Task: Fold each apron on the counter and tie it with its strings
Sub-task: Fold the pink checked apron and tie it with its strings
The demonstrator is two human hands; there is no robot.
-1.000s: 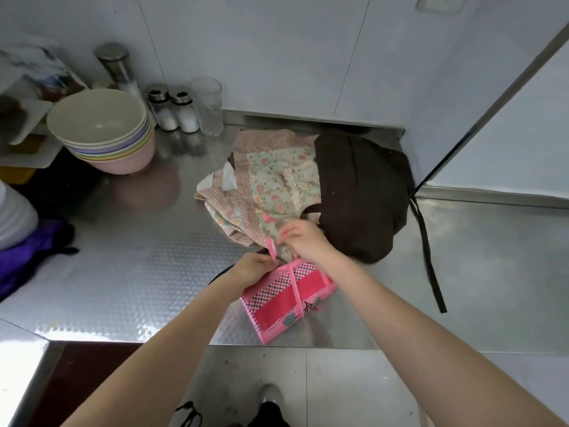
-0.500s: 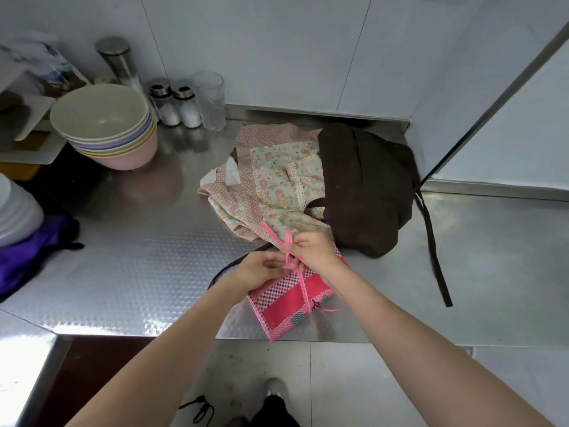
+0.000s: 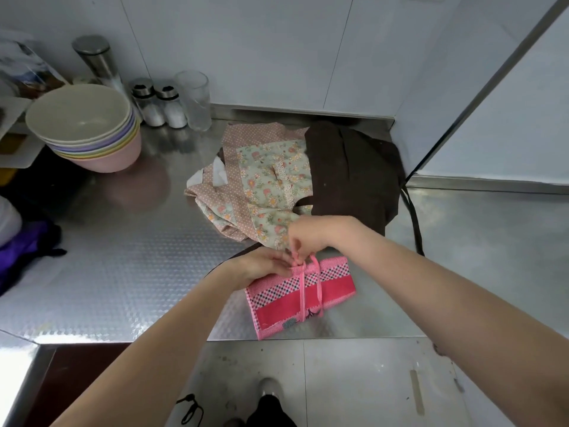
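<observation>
A folded pink apron (image 3: 334,288) with a checked band lies near the steel counter's front edge. Its pink strings (image 3: 303,291) run around the bundle in two strands. My left hand (image 3: 261,266) rests at the bundle's top left corner and pinches the strings there. My right hand (image 3: 308,235) hovers just above the top edge and pinches a string loop. Behind them lie an unfolded floral apron (image 3: 264,186) with dotted pink trim and a dark brown apron (image 3: 354,174), whose strap (image 3: 414,217) trails to the right.
A stack of pastel bowls (image 3: 83,127) stands at the back left, with two shakers (image 3: 160,103), a glass (image 3: 194,100) and a steel canister (image 3: 95,60) along the wall. Purple cloth (image 3: 21,251) sits at the left edge. The counter (image 3: 123,257) drops to floor in front.
The strings stuck up between both hands before; now they are drawn down against the bundle's top edge. The pink bundle has turned a little and both hands sit closer to it.
</observation>
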